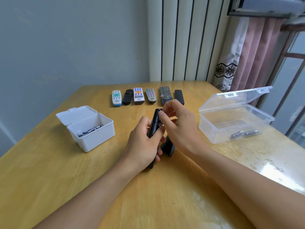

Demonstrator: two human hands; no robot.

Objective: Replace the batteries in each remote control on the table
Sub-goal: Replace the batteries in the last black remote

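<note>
- The wooden table (49,171) carries everything; places below are given from the black remote you hold above its middle.
- The clear box (234,123) stands to the right of that remote, lid up, with two batteries (244,134) lying at its front wall.
- The white box (90,129) stands to the left of it, lid up, with several batteries (90,130) inside; you cannot count them.
- Six remotes (138,96) lie in one row beyond it: three pale ones with coloured buttons, three dark.
- Your left hand (143,142) grips the black remote (154,124), fingers curled round its body, its back turned up and the battery bay open.
- Your right hand (178,123) is over the bay, thumb and fingertips drawn together at its upper end; whether they pinch a battery cannot be told.
- One black cover (168,147) lies on the table just below your right hand, beside the held remote.
</note>
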